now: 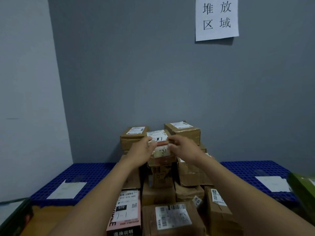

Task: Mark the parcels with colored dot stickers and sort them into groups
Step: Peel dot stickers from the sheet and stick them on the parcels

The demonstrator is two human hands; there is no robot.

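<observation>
Risk: your left hand (143, 151) and right hand (184, 149), fingers curled round top parcel (157, 135), could topple stack (160, 178) if hasty.

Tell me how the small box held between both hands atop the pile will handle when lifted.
Probably stiff: the small box keeps square edges between the left hand and right hand. Likely light, since it looks small beside the brown carton. It sits high on an uneven pile, so lifting could shift parcels beneath.

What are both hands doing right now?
Left hand: grips the small labelled parcel on its left side.
Right hand: grips the same parcel's right side.
</observation>
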